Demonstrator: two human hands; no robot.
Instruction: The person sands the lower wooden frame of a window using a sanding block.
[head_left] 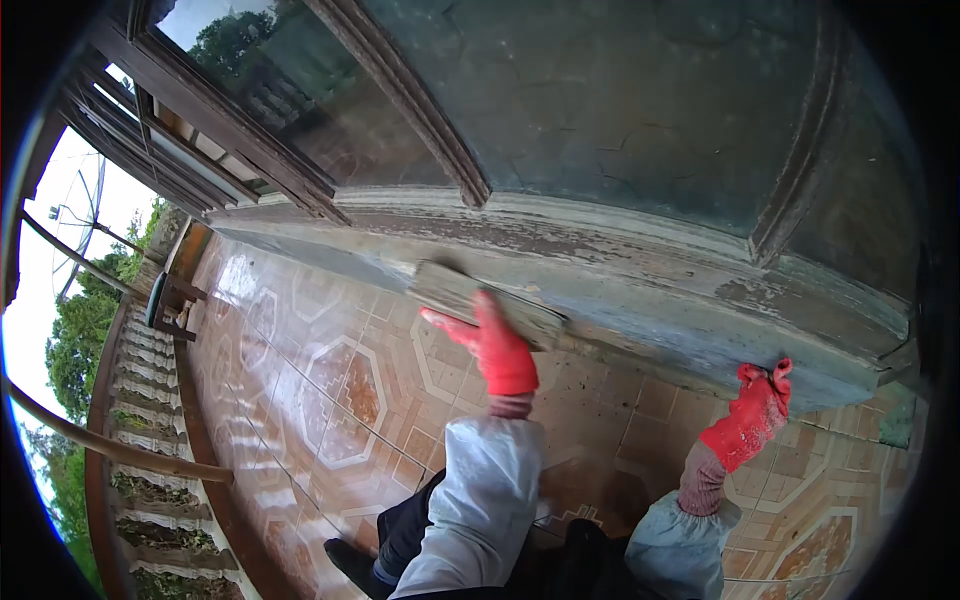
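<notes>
My left hand point(500, 350), in a red glove, is at a flat, worn wooden board point(450, 287) that lies slanted along the low ledge. Its thumb points left and one finger rests on the board's face; the other fingers are partly hidden. My right hand point(745, 425), in a red glove dusted with pale specks, is bent against the low wall point(690, 350) below the window. Its fingers are drawn together near the wall's upper edge, and what they hold, if anything, is hidden.
Above the wall run wooden window frames point(400, 90) with peeling paint and dark glass panes point(620, 100). Patterned floor tiles point(340, 390) look wet and shiny on the left. A balustrade point(150, 440), a small dark bench point(175, 305) and a wooden pole point(130, 445) stand leftward.
</notes>
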